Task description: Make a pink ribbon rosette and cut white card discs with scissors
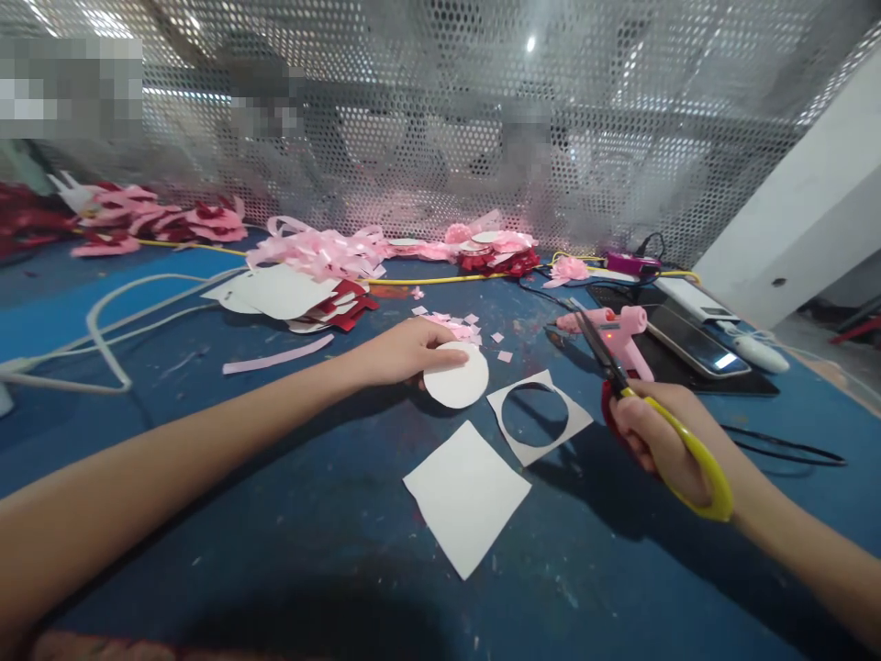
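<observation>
Between the thumb and fingers of my left hand [413,353] is a white paper circle [458,378], tilted just above the blue table. My right hand [661,427] grips a pair of scissors [695,464] with yellow and red handles, their blades pointing up and away from me. Between my hands lies a square paper frame [579,420] with a round hole cut out of it. Nearer to me rests a white paper square [466,500], one corner towards me. Small pink ribbon squares [505,356] are scattered just beyond my left hand.
A pink glue gun [630,340] stands beyond the scissors, beside a phone [698,341] on a black mat. Pink ribbons [317,246] and white card pieces [282,292] lie at the back left. A yellow cable [440,279] runs along the mesh wall [440,119]. A white metal frame [103,321] stands left.
</observation>
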A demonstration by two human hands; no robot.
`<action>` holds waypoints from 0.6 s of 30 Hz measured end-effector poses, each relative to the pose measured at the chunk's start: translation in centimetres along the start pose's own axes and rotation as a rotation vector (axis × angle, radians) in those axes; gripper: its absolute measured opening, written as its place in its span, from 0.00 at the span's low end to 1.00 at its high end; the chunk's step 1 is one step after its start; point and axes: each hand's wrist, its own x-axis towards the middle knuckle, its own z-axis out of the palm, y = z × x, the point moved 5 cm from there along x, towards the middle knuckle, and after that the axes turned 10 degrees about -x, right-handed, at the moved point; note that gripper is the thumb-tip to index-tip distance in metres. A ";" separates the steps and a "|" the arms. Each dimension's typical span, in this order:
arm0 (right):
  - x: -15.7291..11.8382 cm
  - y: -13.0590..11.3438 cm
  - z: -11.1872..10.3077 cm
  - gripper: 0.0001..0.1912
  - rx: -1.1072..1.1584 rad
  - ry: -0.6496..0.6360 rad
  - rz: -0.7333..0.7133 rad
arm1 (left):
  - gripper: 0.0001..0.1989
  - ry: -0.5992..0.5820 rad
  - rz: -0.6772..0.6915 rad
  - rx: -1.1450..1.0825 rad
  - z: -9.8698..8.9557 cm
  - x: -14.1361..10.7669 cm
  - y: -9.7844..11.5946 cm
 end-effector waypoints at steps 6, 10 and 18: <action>0.3 -0.1 -0.7 0.24 0.087 0.077 0.037 | 0.22 0.281 0.240 0.611 -1.5 -0.5 0.4; 0.0 -1.0 -1.2 0.21 0.151 0.164 -0.012 | 0.11 0.259 0.453 0.763 1.3 -2.1 3.2; -0.5 -2.8 0.4 0.19 0.245 0.162 -0.017 | 0.21 -0.282 0.239 0.436 5.4 -3.4 3.8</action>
